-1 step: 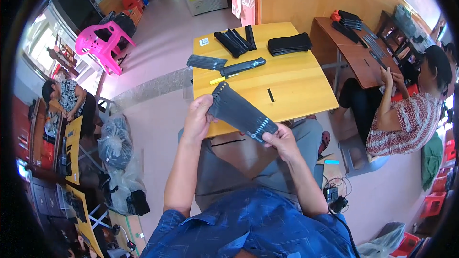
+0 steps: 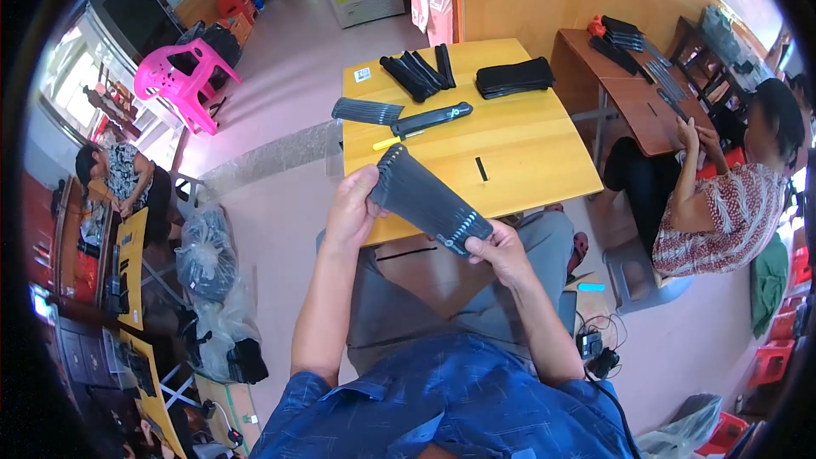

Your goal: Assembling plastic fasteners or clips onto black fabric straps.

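Both my hands hold one fanned bundle of flat black strips [image 2: 425,200] with small pale marks along its edges, just above the near edge of the yellow wooden table [image 2: 544,161]. My left hand [image 2: 353,204] grips the bundle's upper left end. My right hand [image 2: 497,246] pinches its lower right end. On the table lie another fanned black bundle [image 2: 365,110], a long black tool-like piece [image 2: 429,119], a yellow pen [image 2: 387,143], a single black strip [image 2: 482,169], several black rolled bundles [image 2: 416,72] and a flat black stack [image 2: 514,76].
To the right, a person in a patterned top [image 2: 722,204] sits at a brown table [image 2: 629,93] with more black strips. A pink plastic chair [image 2: 183,76] stands at the far left. Black plastic bags [image 2: 204,255] lie on the floor to my left, near another seated person [image 2: 119,174].
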Demonstrator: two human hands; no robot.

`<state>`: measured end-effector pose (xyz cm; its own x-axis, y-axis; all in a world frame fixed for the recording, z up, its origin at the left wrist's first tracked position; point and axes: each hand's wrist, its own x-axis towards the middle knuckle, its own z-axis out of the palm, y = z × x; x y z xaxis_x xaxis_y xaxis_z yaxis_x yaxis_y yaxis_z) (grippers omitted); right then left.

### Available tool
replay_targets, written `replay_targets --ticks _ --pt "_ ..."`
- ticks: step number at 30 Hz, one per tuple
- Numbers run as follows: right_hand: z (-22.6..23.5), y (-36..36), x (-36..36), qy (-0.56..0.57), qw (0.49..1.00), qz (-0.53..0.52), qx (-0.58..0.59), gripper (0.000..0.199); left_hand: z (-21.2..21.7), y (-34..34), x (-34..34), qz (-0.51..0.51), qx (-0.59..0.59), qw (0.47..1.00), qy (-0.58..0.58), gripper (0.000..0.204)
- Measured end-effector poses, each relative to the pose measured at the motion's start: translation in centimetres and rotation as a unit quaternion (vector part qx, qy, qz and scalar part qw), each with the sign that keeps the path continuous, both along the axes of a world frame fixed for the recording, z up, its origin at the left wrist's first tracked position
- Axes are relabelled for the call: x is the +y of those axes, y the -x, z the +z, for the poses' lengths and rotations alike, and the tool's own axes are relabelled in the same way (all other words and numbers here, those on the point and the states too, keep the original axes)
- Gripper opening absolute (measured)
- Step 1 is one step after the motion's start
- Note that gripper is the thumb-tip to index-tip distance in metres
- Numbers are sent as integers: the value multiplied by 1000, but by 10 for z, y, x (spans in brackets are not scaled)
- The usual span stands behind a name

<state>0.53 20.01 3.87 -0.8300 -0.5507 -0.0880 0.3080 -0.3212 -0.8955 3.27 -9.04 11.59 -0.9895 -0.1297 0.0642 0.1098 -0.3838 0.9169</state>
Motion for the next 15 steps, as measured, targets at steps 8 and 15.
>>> replay_targets --ticks 8,15 --pt "6 9 13 -25 999 -22 0 28 32 28 31 85 -91 982 141 29" --pt "2 7 16 -51 997 -58 30 18 23 55 39 60 -29 966 250 26"
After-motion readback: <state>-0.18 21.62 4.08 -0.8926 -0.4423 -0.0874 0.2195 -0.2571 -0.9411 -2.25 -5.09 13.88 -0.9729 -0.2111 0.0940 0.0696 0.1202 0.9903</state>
